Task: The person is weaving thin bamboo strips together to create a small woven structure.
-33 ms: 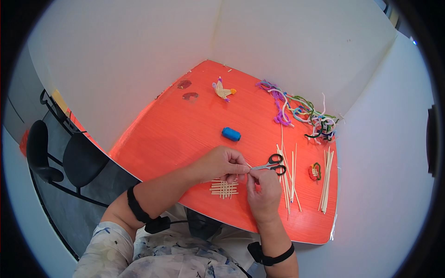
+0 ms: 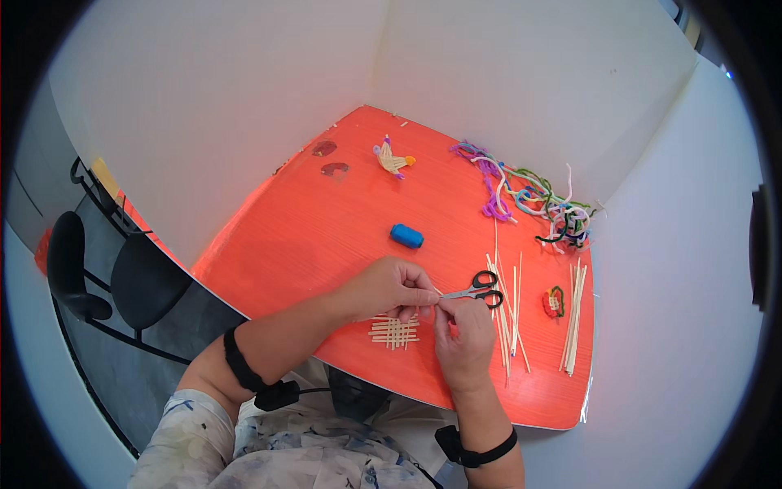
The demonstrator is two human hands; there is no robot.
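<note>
My left hand [image 2: 405,291] and my right hand [image 2: 464,341] meet above the near part of the table, thumbs and fingertips pinched close together. What lies between the fingertips is too small to make out. A woven lattice of pale thin sticks [image 2: 394,332] rests just below my left hand, partly covered by it. Beside my right hand's knuckles is a pair of scissors with black handles [image 2: 486,289], blades pointing toward my fingertips. A spool of blue thread [image 2: 406,236] lies on its side beyond my hands.
The red table [image 2: 301,253] also bears loose pale sticks [image 2: 516,310], a stick bundle [image 2: 573,318] at right, a small red-and-green woven piece [image 2: 553,301], tangled coloured fuzzy strands [image 2: 538,196] and a star-like stick figure [image 2: 392,159]. White panels [image 2: 521,73] stand behind; a black chair [image 2: 147,281] is left.
</note>
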